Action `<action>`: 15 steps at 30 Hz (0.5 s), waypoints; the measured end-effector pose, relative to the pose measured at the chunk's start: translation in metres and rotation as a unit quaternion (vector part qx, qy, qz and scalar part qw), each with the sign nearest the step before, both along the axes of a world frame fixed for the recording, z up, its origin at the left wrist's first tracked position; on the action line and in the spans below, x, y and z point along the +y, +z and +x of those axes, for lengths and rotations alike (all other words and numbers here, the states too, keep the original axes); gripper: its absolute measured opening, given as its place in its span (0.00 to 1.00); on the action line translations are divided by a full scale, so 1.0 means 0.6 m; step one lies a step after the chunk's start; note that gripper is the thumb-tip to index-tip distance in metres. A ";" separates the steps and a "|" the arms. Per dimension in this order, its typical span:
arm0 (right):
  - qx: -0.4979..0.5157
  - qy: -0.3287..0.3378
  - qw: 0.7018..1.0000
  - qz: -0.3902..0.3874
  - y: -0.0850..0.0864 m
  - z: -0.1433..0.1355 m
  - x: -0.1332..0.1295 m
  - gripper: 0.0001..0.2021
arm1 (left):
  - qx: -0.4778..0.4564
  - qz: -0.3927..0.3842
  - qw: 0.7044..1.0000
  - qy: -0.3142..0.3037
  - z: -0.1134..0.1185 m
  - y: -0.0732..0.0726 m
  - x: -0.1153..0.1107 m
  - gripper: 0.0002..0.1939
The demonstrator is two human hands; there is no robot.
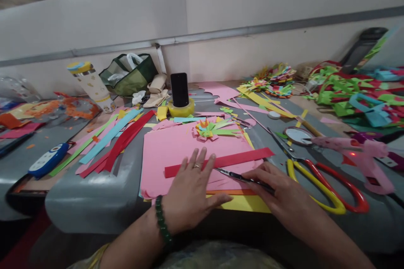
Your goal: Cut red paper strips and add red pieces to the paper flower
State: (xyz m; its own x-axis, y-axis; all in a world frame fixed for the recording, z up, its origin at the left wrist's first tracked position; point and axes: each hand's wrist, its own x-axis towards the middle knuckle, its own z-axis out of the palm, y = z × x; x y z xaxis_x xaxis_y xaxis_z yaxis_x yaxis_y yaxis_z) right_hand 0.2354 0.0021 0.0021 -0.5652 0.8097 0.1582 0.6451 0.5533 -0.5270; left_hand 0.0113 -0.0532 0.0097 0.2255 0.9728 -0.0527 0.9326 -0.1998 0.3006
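Note:
A red paper strip (233, 159) lies slantwise across a stack of pink paper sheets (154, 147). My left hand (192, 189) rests flat on the strip and the pink sheet, fingers stretched out, with a ring and a green bead bracelet. In my right hand (271, 185) is a slim craft knife (235, 175), its blade tip at the strip's lower edge close to my left fingers. Dark cut marks show on the pink sheet below the blade. Just beyond the strip sits a layered paper flower (206, 129) in green, orange and pink.
Scissors (295, 157) with yellow and red handles and a pink glue gun (356, 151) lie at right. Cut paper strips (110, 134) are at left, near a blue-and-white device (49, 159). A phone (179, 89) stands behind. Paper flowers (268, 82) and a green pile (341, 90) lie back right.

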 end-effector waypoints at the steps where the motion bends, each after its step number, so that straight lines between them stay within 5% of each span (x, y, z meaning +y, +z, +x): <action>1: -0.002 0.000 1.000 -0.003 0.000 -0.001 -0.001 0.10 | 0.010 -0.003 1.000 0.006 -0.013 -0.001 -0.006 0.45; 6: -0.003 -0.003 1.000 -0.002 0.002 -0.010 -0.003 0.11 | 0.035 -0.018 0.999 0.017 -0.052 -0.012 -0.026 0.44; 15: -0.020 0.022 0.999 -0.023 0.012 -0.030 -0.020 0.11 | 0.051 -0.001 0.998 0.027 -0.048 -0.024 -0.025 0.44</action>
State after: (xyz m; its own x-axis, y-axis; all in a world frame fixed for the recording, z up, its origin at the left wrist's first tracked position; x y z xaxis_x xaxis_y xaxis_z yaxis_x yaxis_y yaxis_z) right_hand 0.2174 -0.0101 0.0092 -0.6051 0.7902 0.0976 0.6422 0.5568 -0.5269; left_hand -0.0174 -0.0681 -0.0050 0.1655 0.9834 -0.0751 0.9677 -0.1472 0.2049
